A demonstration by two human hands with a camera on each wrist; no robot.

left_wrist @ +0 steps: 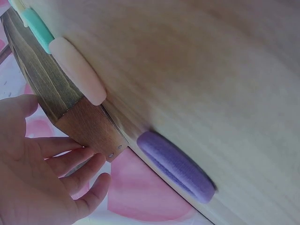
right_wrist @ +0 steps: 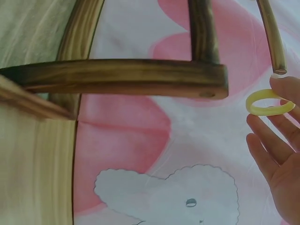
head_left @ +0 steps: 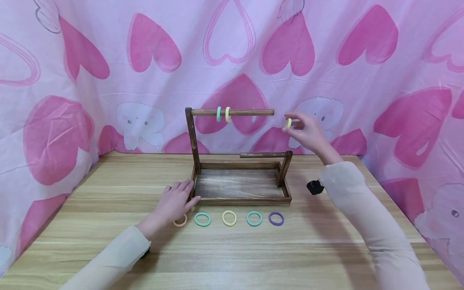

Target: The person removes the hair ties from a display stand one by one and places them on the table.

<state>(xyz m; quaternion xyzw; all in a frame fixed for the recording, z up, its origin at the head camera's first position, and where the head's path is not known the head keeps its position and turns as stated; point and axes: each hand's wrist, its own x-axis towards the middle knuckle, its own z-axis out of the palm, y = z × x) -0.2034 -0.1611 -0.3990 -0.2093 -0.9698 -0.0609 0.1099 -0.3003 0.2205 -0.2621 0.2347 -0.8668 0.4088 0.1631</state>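
Note:
My right hand (head_left: 306,129) pinches a yellow hair tie (right_wrist: 270,111) between thumb and fingers. It is just off the free right end of the upper rod (head_left: 253,112) of a dark wooden rack. A green hair tie (head_left: 218,114) and another yellow hair tie (head_left: 227,114) hang on that rod. With fingers fairly straight, my left hand (head_left: 176,200) rests against the front left corner of the rack's tray base (head_left: 239,201). A peach hair tie (left_wrist: 77,70) and a purple hair tie (left_wrist: 177,167) lie near it; the forearm hides this purple one in the head view.
Before the tray lie a row of hair ties: green (head_left: 202,219), yellow (head_left: 229,218), green (head_left: 254,218) and purple (head_left: 276,218). A shorter, lower rod (head_left: 264,155) points left from the right post. Behind the wooden table (head_left: 232,257) hangs a pink heart-patterned cloth (head_left: 156,44).

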